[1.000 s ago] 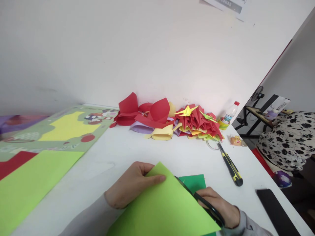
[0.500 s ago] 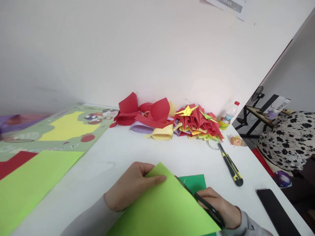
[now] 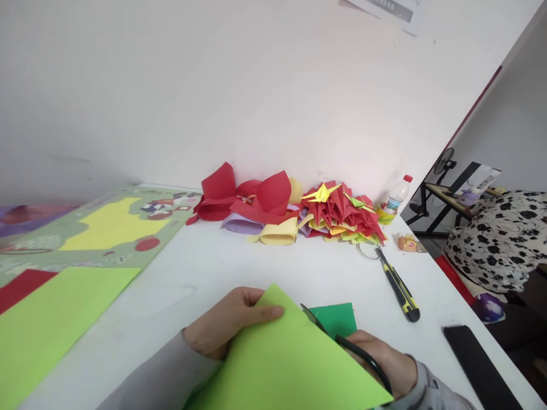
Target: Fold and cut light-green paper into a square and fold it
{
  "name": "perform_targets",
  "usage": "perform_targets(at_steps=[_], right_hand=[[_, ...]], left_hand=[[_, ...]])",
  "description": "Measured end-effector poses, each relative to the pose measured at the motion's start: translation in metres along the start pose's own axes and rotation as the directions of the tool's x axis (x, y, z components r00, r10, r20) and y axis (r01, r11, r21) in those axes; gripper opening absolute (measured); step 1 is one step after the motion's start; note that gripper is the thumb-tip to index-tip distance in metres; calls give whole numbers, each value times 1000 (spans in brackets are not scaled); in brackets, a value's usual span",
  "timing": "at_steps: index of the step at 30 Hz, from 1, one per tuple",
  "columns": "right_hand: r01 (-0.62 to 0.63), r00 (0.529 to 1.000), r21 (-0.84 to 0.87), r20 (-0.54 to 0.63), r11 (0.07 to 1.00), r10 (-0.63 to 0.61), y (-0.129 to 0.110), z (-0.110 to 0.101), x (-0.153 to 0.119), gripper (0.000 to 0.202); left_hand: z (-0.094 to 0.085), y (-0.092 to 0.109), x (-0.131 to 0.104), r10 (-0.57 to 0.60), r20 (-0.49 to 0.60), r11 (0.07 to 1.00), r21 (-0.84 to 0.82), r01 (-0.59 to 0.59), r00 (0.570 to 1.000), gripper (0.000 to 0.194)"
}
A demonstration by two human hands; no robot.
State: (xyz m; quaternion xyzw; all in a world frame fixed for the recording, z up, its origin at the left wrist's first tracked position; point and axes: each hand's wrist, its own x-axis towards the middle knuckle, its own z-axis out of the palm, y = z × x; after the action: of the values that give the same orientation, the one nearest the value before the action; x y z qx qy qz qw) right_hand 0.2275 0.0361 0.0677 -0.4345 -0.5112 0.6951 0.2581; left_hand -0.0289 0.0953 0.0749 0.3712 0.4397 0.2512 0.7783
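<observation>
Paper (image 3: 294, 359), smooth, lime-green and sharp-cornered, sits pinched in your left hand (image 3: 233, 319) over the flat white tabletop (image 3: 205, 267); your right hand (image 3: 384, 356) grasps black-handled metal scissors (image 3: 363, 354) along its right edge, beside a green sheet (image 3: 339, 319).

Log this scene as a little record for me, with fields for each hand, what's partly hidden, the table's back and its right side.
Left hand: pinches a lime-green paper sheet near its top corner
Right hand: holds black-handled scissors along the sheet's right edge
Partly hidden: darker green flat piece behind the sheet, material unclear
White table, back: mostly red heap of folded-paper shapes; clear plastic bottle with red cap
Table, right side: black-and-yellow utility knife; flat black strip
</observation>
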Motion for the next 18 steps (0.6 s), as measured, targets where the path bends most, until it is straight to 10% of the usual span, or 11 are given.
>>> perform_targets(at_steps=[6, 18], right_hand=[[-211, 958, 243, -141, 947, 250, 5, 4, 3, 44], [-209, 977, 93, -12, 973, 211, 21, -10, 9, 59]], left_hand=[[1, -2, -1, 24, -48, 1000, -2, -24, 999, 46], [0, 1, -3, 28, -77, 998, 50, -24, 997, 43]])
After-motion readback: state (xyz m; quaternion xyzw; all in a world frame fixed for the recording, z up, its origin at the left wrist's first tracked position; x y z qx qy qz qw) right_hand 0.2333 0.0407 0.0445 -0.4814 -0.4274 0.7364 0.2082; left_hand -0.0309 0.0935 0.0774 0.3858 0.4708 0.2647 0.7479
